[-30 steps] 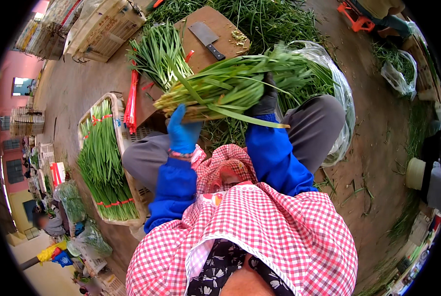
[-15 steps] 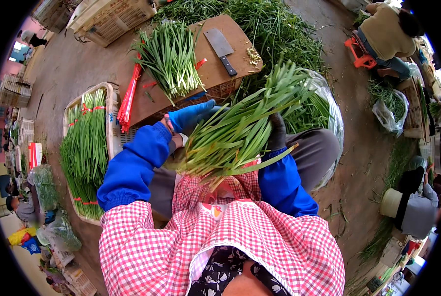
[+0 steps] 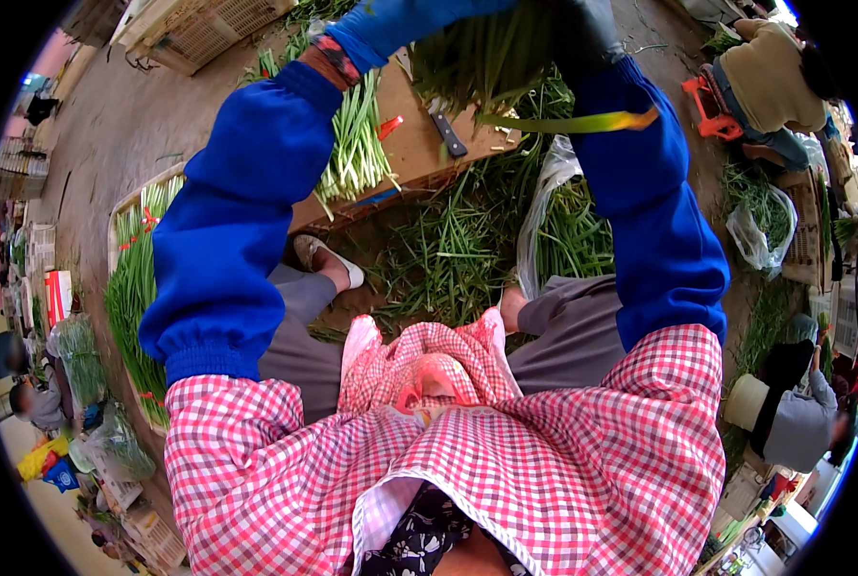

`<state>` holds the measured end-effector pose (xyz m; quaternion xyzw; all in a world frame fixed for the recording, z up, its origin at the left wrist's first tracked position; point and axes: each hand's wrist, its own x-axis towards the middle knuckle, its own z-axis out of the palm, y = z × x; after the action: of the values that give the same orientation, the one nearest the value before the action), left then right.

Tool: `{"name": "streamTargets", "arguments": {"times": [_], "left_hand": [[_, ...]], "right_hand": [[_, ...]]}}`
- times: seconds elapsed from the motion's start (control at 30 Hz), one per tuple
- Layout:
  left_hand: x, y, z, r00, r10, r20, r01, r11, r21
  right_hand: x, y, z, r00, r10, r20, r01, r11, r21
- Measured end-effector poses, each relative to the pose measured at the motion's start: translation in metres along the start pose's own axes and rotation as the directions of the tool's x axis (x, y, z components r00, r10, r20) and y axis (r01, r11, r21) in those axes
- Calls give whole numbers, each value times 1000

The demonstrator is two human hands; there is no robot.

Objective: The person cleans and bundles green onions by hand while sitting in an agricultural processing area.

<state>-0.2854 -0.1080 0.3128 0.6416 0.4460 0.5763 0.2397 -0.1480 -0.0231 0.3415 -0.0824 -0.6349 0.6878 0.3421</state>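
Observation:
Both arms are stretched forward at the top of the view, with a bunch of garlic chives (image 3: 482, 60) raised between the hands. My left hand (image 3: 400, 24), in a blue glove, is closed on the bunch's left and upper side. My right hand (image 3: 585, 36), in a dark glove, grips its right side; the fingers of both are partly cut off or hidden. One yellowing leaf (image 3: 573, 123) sticks out towards my right sleeve. Beneath the bunch is a brown board (image 3: 405, 115) bearing a pile of chives (image 3: 357, 154) and a cleaver, of which the black handle (image 3: 448, 134) shows.
Loose green leaves (image 3: 438, 259) litter the ground between my feet. A clear plastic bag (image 3: 554, 206) of greens lies by my right leg. On the left stands a crate of red-tied chive bundles (image 3: 136, 288). Another person (image 3: 770, 77) sits at the far right near a red stool (image 3: 705, 104).
My hands have lifted the chives from above my lap, forward and up over the board. The ground between my feet now shows.

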Motion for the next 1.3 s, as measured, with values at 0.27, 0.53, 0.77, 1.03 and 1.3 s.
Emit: {"name": "streamTargets", "arguments": {"times": [0.27, 0.53, 0.77, 1.03, 1.3], "left_hand": [[-21, -106, -26, 1000, -10, -8, 12, 882, 472], [5, -98, -22, 1000, 16, -2, -14, 922, 386], [4, -90, -12, 999, -10, 43, -4, 950, 311], [6, -22, -26, 954, -282, 98, 271, 956, 110], [-49, 32, -17, 713, -687, -143, 584, 693, -423]], "right_hand": [[32, 109, -50, 997, 27, 67, -21, 996, -91], [44, 112, -42, 996, 82, -30, -85, 992, -97], [50, 137, -52, 985, 159, 70, -156, 987, -44], [36, 101, -50, 958, 193, 213, -202, 979, 20], [3, 71, -4, 828, 322, 459, 20, 801, -599]]}}
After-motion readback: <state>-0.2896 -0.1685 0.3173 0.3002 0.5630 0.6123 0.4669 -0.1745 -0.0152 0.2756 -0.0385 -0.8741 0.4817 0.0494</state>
